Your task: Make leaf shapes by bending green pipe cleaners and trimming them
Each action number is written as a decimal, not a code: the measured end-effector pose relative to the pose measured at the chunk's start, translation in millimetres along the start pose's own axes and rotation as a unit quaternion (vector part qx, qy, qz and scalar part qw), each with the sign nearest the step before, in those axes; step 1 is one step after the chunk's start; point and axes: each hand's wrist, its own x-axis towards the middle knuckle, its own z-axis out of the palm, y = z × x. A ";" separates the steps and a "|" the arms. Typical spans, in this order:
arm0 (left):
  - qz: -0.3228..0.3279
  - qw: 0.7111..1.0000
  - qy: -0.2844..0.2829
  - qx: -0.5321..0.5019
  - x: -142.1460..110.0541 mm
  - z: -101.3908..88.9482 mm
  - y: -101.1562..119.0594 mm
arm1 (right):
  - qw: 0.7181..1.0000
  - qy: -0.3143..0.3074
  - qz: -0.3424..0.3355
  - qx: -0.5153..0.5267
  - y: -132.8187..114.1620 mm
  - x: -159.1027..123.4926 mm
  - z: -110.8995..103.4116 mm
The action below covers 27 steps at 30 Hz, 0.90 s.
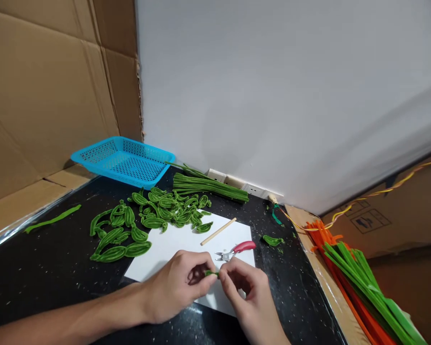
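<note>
My left hand (175, 282) and my right hand (249, 290) meet over the white paper (187, 244), each pinching a small green pipe cleaner (211, 273) between thumb and fingers. Most of that piece is hidden by the fingertips. Just beyond my hands lie cutting pliers (243, 247) with a red handle, jaws pointing left. A thin wooden stick (218, 231) rests on the paper behind them. Leaf-shaped pieces of bent green pipe cleaner (138, 234) are heaped at the paper's far left side and on the black tabletop. A single leaf piece (272, 240) sits to the right.
A blue plastic basket (154, 179) stands at the back left, beside a bundle of straight green pipe cleaners (211, 187). Power sockets (253, 189) line the wall, with a plugged-in twisted cord (339, 215). Orange and green stems (366, 278) lie at right. Cardboard (50, 86) borders the left.
</note>
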 end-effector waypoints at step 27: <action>-0.137 0.921 -0.156 -0.330 6.6 -5.4 2.9 | 0.877 0.059 -0.422 -0.221 5.4 0.0 -2.1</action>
